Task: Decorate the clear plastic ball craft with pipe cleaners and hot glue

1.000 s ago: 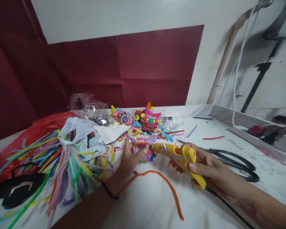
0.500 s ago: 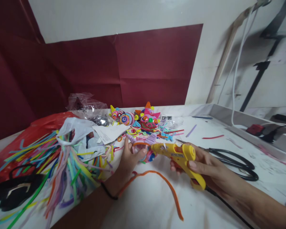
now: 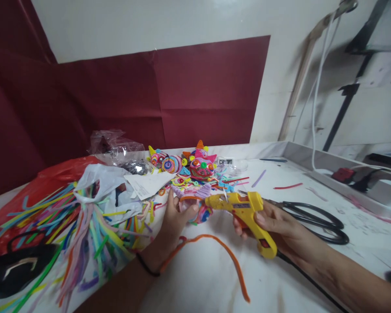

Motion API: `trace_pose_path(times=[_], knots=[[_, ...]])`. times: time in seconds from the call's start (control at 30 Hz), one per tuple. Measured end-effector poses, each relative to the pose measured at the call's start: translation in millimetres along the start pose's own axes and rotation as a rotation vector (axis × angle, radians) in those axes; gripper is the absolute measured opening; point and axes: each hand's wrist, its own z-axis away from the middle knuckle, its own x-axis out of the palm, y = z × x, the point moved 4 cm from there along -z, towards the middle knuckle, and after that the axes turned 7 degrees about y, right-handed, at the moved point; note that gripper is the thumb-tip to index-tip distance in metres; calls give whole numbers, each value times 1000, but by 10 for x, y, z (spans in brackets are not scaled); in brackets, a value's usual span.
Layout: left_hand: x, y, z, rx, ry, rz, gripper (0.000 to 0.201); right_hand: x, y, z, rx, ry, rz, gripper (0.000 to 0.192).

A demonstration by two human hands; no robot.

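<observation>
- The left hand (image 3: 175, 216) reaches forward from the lower middle of the view, forearm angled up and to the right, a dark band around the wrist.
- Its fingers (image 3: 189, 210) curl toward the right hand, thumb up, closed around something small; palm faces right.
- The right hand (image 3: 273, 224) comes in from the lower right, forearm bare and stretched diagonally toward the left hand.
- Its fingers wrap in a firm grip, thumb lying on top, knuckles toward the camera.
- The two hands sit close together, level with each other, not touching.
</observation>
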Motion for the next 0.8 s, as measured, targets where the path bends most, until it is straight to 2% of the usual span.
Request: trace_pose_path(times=[0.4, 0.8], knots=[[-12, -40, -10, -27, -11, -4, 98, -13, 31, -29, -6, -19, -62, 31], [-5, -34, -14, -32, -4, 24, 105, -10, 3, 19, 28, 10, -33, 38]])
